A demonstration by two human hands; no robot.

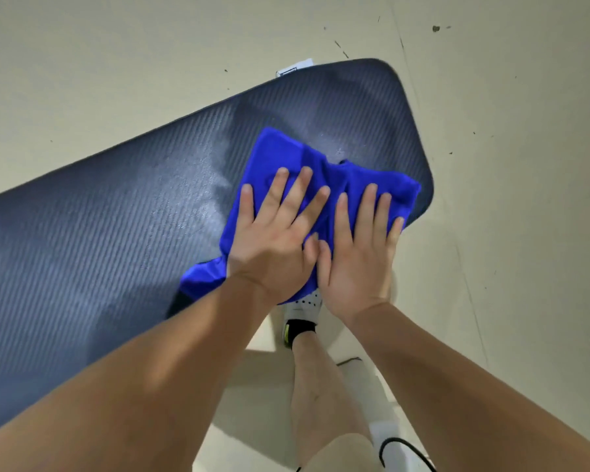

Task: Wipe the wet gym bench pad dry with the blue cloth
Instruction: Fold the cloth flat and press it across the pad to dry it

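A long dark ribbed bench pad (116, 216) runs diagonally from the lower left to the upper right. A bright blue cloth (280, 155) lies spread and creased over its right end, with one corner hanging over the near edge. My left hand (280, 229) presses flat on the cloth with its fingers spread. My right hand (358, 247) lies flat beside it, thumbs touching, fingers apart on the cloth. A pale damp sheen (215, 185) shows on the pad just left of the cloth and above it.
Beige floor (508, 199) with dark specks surrounds the pad. My leg and a white shoe (304, 308) stand below the pad's near edge. A black cable (399, 451) loops at the bottom right. A white label (293, 68) peeks out behind the pad's far edge.
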